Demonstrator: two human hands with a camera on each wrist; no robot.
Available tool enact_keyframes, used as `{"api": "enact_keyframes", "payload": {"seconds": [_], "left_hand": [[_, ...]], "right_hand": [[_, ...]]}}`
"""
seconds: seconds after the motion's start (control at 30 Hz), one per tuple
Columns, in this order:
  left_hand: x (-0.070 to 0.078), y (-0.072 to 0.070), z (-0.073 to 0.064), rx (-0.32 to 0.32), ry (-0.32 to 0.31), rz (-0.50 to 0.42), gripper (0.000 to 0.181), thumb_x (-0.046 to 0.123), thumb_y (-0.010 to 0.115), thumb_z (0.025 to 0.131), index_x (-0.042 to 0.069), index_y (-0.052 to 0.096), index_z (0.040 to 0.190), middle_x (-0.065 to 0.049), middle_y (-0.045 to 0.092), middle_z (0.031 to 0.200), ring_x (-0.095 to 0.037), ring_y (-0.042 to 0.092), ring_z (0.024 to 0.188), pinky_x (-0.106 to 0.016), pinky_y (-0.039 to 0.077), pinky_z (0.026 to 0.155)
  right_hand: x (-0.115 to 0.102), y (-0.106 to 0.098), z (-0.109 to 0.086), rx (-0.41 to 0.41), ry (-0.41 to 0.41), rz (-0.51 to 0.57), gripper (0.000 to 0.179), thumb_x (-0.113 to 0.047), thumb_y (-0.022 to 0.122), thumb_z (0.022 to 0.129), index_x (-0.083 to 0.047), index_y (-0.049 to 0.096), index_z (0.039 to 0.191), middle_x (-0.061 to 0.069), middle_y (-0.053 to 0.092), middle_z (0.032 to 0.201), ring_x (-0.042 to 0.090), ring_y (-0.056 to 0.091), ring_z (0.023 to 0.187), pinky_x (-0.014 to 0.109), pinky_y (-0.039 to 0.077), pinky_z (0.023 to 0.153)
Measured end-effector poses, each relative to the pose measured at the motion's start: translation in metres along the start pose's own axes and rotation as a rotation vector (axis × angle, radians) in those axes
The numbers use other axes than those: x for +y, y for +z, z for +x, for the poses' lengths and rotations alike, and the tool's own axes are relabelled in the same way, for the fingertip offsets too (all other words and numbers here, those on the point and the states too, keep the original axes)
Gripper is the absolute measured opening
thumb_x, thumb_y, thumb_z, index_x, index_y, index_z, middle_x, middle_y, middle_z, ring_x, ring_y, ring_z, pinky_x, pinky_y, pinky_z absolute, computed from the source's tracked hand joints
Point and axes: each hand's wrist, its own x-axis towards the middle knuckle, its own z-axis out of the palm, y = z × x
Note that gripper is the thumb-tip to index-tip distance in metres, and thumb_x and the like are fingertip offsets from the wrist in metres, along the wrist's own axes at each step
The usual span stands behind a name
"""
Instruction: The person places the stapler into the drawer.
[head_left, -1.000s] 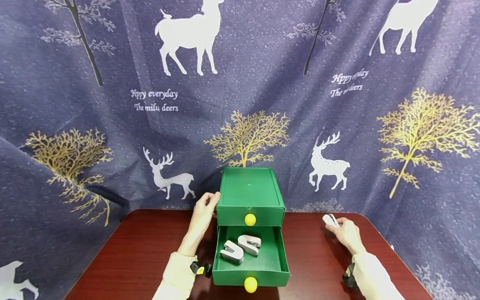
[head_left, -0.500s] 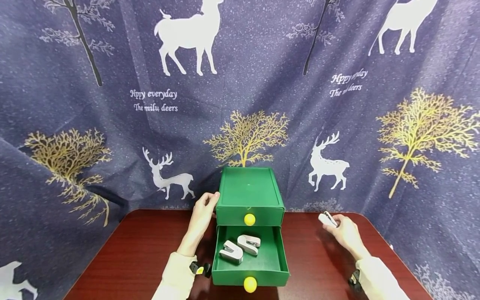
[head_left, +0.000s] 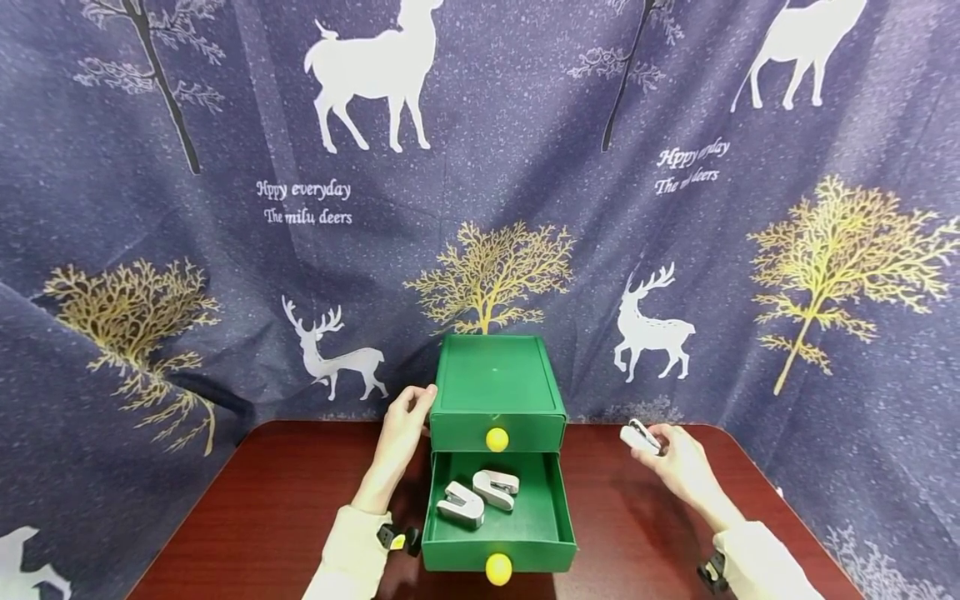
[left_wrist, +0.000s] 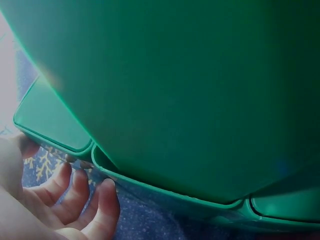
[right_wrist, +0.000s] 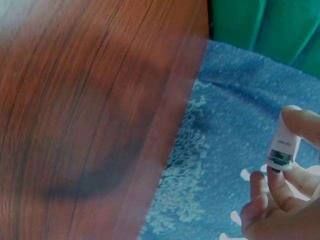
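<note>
My right hand (head_left: 684, 467) pinches a small white stapler (head_left: 641, 437) above the right part of the table. In the right wrist view the stapler (right_wrist: 283, 140) is upright between thumb and fingertips. A green two-drawer cabinet (head_left: 495, 375) stands in the middle, its lower drawer (head_left: 536, 517) pulled out and its upper drawer (head_left: 457, 432) in. Two white staplers lie in the lower drawer: one stapler (head_left: 461, 506) at left, the other stapler (head_left: 497, 487) beside it. My left hand (head_left: 402, 433) touches the cabinet's left side, fingers bent loosely in the left wrist view.
Yellow round knobs mark the upper drawer front and the lower drawer front. The reddish-brown table (head_left: 300, 492) extends on both sides of the cabinet. A dark blue cloth (head_left: 480, 167) with deer and trees hangs close behind.
My right hand has moved left toward the cabinet, carrying the stapler. The left hand stays at the cabinet's side, and the drawer and the staplers inside have not moved.
</note>
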Motion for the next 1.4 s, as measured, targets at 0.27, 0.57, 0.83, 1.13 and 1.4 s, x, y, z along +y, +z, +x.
{"api": "enact_keyframes", "payload": {"seconds": [0.27, 0.57, 0.83, 1.13, 1.4], "left_hand": [[0.0, -0.002, -0.001, 0.011, -0.01, 0.0, 0.025, 0.02, 0.057, 0.101, -0.004, 0.062, 0.096, -0.002, 0.058, 0.073, -0.016, 0.057, 0.063, -0.039, 0.054, 0.063], [0.0, -0.003, -0.001, 0.015, -0.008, 0.005, 0.025, 0.021, 0.058, 0.1, -0.004, 0.063, 0.096, -0.002, 0.059, 0.074, -0.014, 0.056, 0.066, -0.036, 0.054, 0.063], [-0.001, -0.002, -0.001, 0.01, -0.009, 0.014, 0.026, 0.022, 0.058, 0.1, -0.003, 0.063, 0.096, -0.002, 0.059, 0.074, -0.015, 0.056, 0.066, -0.036, 0.054, 0.063], [0.001, -0.001, -0.001, 0.006, -0.006, -0.004, 0.024, 0.02, 0.058, 0.1, -0.003, 0.062, 0.095, -0.002, 0.057, 0.073, -0.015, 0.055, 0.064, -0.041, 0.054, 0.064], [0.003, 0.001, -0.001, 0.007, -0.013, -0.015, 0.024, 0.018, 0.057, 0.101, -0.004, 0.062, 0.094, -0.003, 0.058, 0.073, -0.015, 0.056, 0.063, -0.034, 0.054, 0.061]], "right_hand": [[-0.019, 0.004, -0.005, 0.023, -0.085, 0.034, 0.035, -0.018, 0.085, 0.072, -0.003, 0.066, 0.097, 0.003, 0.06, 0.084, 0.013, 0.052, 0.071, 0.03, 0.043, 0.06], [-0.044, 0.001, -0.013, -0.004, -0.095, 0.098, 0.034, -0.021, 0.086, 0.073, -0.008, 0.067, 0.098, -0.003, 0.058, 0.084, 0.012, 0.052, 0.072, 0.027, 0.043, 0.061], [-0.067, 0.0, -0.022, -0.011, -0.182, 0.149, 0.036, -0.022, 0.087, 0.072, -0.011, 0.068, 0.1, -0.008, 0.059, 0.088, 0.008, 0.052, 0.075, 0.026, 0.044, 0.063], [-0.092, -0.002, -0.029, 0.0, -0.325, 0.174, 0.035, -0.016, 0.088, 0.07, -0.014, 0.067, 0.098, -0.013, 0.061, 0.09, 0.006, 0.055, 0.08, 0.025, 0.046, 0.069], [-0.11, -0.004, -0.032, -0.048, -0.372, 0.195, 0.035, -0.017, 0.088, 0.07, -0.022, 0.066, 0.097, -0.017, 0.059, 0.089, 0.003, 0.055, 0.082, 0.026, 0.046, 0.072]]}}
